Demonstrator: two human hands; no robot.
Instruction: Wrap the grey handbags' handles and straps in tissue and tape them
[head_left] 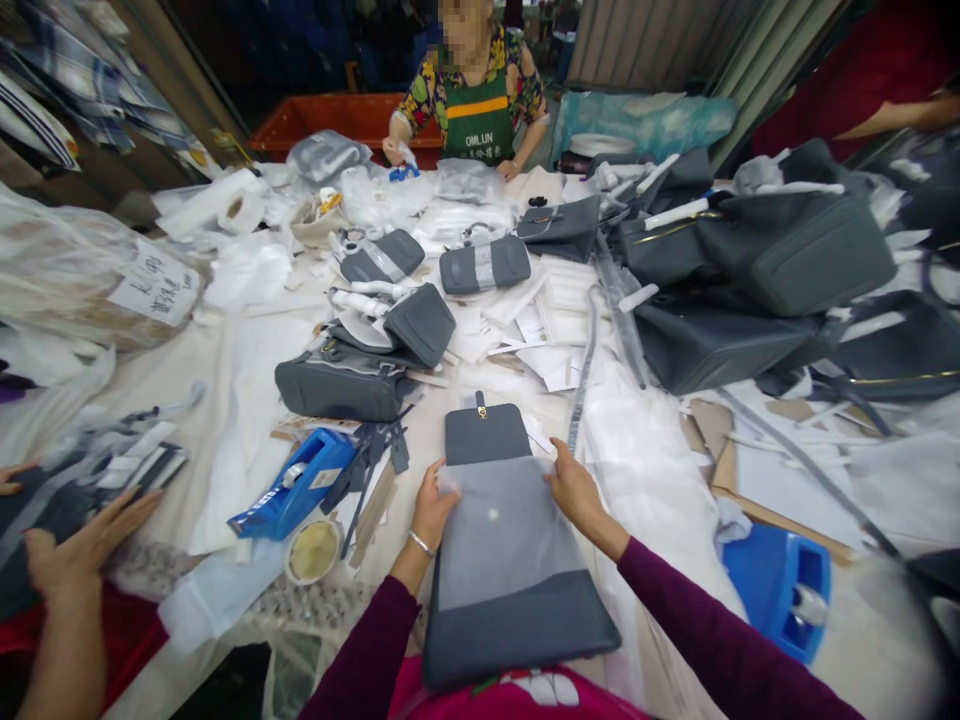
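A dark grey handbag (517, 625) lies flat in front of me, its flap (486, 436) with a small gold clasp (482, 411) pointing away. Across the bag's middle is a translucent white sheet (495, 540). My left hand (431, 510) is closed at the sheet's upper left corner, thumb on top. At the upper right corner, my right hand (577, 492) pinches the sheet's edge between thumb and fingers. Whether either hand also grips the bag beneath is hidden. Left of my left hand are dark strips (375, 455) and a blue tape dispenser (296, 485).
Several grey handbags (341, 385) sit ahead, with a larger pile (795, 250) at right. Another blue tape dispenser (780, 585) is near right. A round tub (313, 552) stands left. A co-worker's hands (82, 550) work at far left; another person (476, 100) stands opposite.
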